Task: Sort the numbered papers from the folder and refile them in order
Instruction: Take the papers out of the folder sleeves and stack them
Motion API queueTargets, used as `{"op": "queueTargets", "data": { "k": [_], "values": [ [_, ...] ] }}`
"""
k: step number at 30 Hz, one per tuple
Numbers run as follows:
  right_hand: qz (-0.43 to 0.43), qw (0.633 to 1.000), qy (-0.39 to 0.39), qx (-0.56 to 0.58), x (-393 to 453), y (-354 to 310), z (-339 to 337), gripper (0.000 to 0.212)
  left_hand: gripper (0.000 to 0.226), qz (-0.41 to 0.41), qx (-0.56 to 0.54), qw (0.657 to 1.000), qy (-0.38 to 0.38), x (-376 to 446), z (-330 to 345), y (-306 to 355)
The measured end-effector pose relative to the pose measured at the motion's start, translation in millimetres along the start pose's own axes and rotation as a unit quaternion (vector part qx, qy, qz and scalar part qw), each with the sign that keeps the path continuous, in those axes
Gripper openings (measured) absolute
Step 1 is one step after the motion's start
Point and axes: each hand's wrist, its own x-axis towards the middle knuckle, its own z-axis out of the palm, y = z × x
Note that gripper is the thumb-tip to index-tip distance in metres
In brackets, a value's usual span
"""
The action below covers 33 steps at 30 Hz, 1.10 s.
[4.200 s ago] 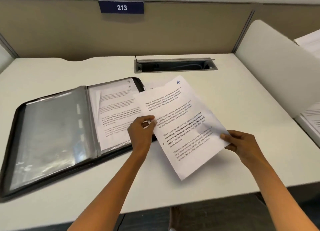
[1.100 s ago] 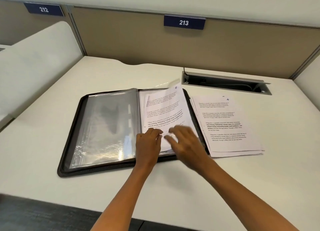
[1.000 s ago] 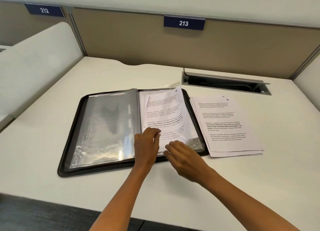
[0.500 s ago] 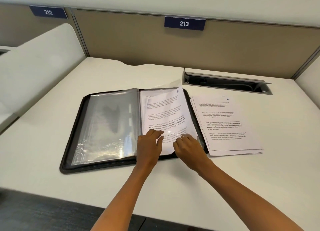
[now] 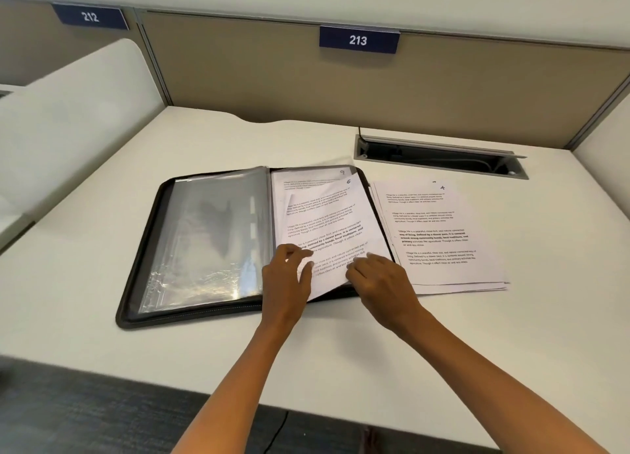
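Two hands, both on the folder's right side: left hand (image 5: 285,279) lies on the lower edge of the loose sheet marked 6 (image 5: 327,228), fingers bent with the thumb against the paper, looks like a pinch on that edge; right hand (image 5: 378,278) rests just beside it on the same sheet's lower right corner, fingers curled down onto the paper, and whether it grips or only presses, cannot tell. One black folder (image 5: 191,249) lies open flat on the white desk (image 5: 511,351), clear plastic sleeves (image 5: 211,235) on its left half. In the right half, two sheets countable: the skewed one marked 6 on top, one marked 9 (image 5: 317,175) under it; any more beneath are hidden. One stack of papers (image 5: 439,235) sits on the desk just right of the folder, top sheet marked 4, a few edges showing below, count unclear. One cable slot (image 5: 439,155) behind the stack. Two number plates on the partition: 213 (image 5: 358,40), 212 (image 5: 90,16).
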Motion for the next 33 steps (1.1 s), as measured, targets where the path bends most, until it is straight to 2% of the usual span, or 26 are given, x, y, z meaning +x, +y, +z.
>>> {"op": "queueTargets", "data": {
  "k": [4,11,15,19,23,24,26,28,30,31,33],
  "values": [
    [-0.026,0.999,-0.025,0.012,-31,-10,-3,0.023,0.015,-0.056,-0.004,0.998,0.008,-12,-8,-7],
    [0.002,0.992,-0.106,0.065,-88,-18,-11,0.033,0.015,-0.159,0.046,0.985,-0.057,-32,-11,-20],
    [0.016,0.983,-0.151,0.103,-107,-21,-20,0.036,0.015,-0.154,0.046,0.984,-0.072,-40,-12,-17],
    [0.047,0.974,-0.184,0.122,-125,-27,-34,0.028,0.013,-0.160,0.007,0.982,-0.104,-56,-15,-12],
    [0.059,0.952,-0.263,0.144,-138,-34,-49,0.025,0.021,-0.174,-0.032,0.977,-0.119,-70,-18,-10],
    [0.074,0.943,-0.279,0.165,-140,-35,-52,0.025,0.025,-0.179,-0.040,0.975,-0.126,-72,-19,-10],
    [0.169,0.906,-0.301,0.245,-136,-39,-60,0.044,0.035,-0.198,-0.064,0.969,-0.137,-75,-21,-11],
    [0.295,0.871,-0.248,0.305,-127,-40,-62,0.053,0.041,-0.224,-0.105,0.959,-0.137,-78,-23,-13],
    [0.388,0.853,-0.170,0.304,-120,-35,-53,0.037,0.042,-0.266,-0.162,0.942,-0.128,-80,-27,-15],
    [0.420,0.847,-0.149,0.291,-117,-32,-46,0.027,0.042,-0.292,-0.199,0.928,-0.121,-81,-30,-15],
    [0.476,0.823,-0.133,0.282,-113,-29,-36,0.022,0.044,-0.331,-0.272,0.896,-0.115,-84,-35,-15]
  ]
}}
